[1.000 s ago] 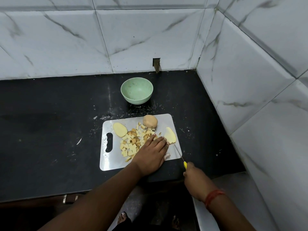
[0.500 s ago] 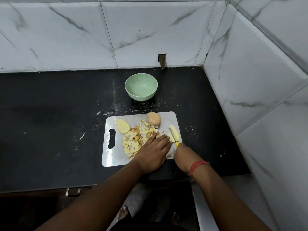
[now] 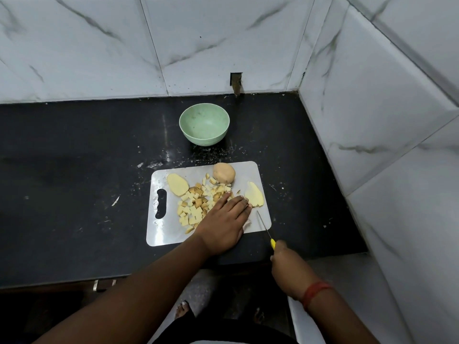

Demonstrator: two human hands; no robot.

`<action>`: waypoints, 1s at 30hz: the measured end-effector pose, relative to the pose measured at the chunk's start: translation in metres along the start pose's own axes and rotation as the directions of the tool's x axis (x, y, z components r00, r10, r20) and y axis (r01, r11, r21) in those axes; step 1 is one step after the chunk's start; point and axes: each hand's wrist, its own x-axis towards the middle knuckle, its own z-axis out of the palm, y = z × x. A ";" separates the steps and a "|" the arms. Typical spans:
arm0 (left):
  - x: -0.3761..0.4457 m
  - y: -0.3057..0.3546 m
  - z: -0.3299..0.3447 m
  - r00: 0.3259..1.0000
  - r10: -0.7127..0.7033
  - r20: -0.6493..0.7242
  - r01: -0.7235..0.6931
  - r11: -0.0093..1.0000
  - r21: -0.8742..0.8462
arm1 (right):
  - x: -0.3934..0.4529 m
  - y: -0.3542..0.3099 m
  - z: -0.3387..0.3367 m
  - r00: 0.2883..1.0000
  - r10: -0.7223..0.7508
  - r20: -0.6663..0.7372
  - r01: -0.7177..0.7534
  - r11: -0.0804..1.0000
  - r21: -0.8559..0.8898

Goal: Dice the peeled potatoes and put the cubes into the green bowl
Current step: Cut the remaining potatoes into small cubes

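Resting flat on the pale rectangular cutting board (image 3: 173, 234), the left hand (image 3: 223, 219) has its fingers straight and together, laid over the near edge of the heap of small yellow potato cubes (image 3: 196, 204). Its fingertips reach just beside a pale potato slice (image 3: 253, 197) at the board's right side. The right hand (image 3: 285, 264), off the board's near right corner, curls its fingers round the yellow handle of a thin-bladed knife (image 3: 264, 225), whose blade lies low across that corner. A whole peeled round potato (image 3: 224, 173) sits at the board's far edge, and a halved potato (image 3: 177, 184) lies cut face up near the handle slot. Beyond the board, on the black stone counter (image 3: 74, 170), stands the light green round bowl (image 3: 204, 124), with no cubes in it.
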 end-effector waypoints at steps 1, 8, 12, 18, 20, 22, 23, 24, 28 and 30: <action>0.000 0.000 0.000 1.000 0.000 -0.004 0.000 1.000 -0.003 | -0.002 0.002 -0.002 1.000 0.000 -0.012 0.000 1.000 0.013; -0.002 0.000 -0.002 1.000 -0.013 -0.011 0.012 0.999 -0.038 | 0.010 -0.020 -0.028 0.997 -0.014 -0.080 0.018 0.999 0.051; -0.002 0.000 -0.003 1.000 -0.023 -0.021 0.022 0.998 -0.062 | 0.030 -0.033 -0.031 0.998 -0.008 -0.070 0.009 1.000 0.025; -0.002 0.001 -0.005 0.999 -0.034 -0.027 0.032 0.996 -0.080 | 0.043 -0.042 -0.035 1.000 0.002 -0.026 -0.001 1.000 0.020; -0.001 0.001 -0.005 0.999 -0.033 -0.023 0.031 0.996 -0.085 | 0.044 -0.042 -0.037 1.000 -0.020 -0.019 0.021 0.999 0.040; -0.001 0.000 -0.005 0.999 -0.031 -0.019 0.029 0.996 -0.080 | 0.042 -0.040 -0.035 1.000 -0.027 -0.013 0.027 0.999 0.041; -0.001 0.000 -0.005 0.999 -0.032 -0.018 0.031 0.997 -0.078 | 0.041 -0.040 -0.033 1.000 -0.028 -0.009 0.029 0.998 0.047; -0.001 0.001 -0.005 0.999 -0.035 -0.018 0.033 0.996 -0.077 | 0.039 -0.039 -0.031 1.000 -0.030 -0.003 0.030 0.998 0.054; 0.000 0.000 -0.003 0.999 -0.042 -0.012 0.041 0.996 -0.076 | 0.031 -0.031 -0.026 0.999 -0.030 0.016 0.029 0.998 0.053; -0.001 0.000 -0.003 0.999 -0.043 -0.009 0.042 0.996 -0.079 | 0.027 -0.028 -0.025 0.999 -0.029 0.019 0.028 0.998 0.056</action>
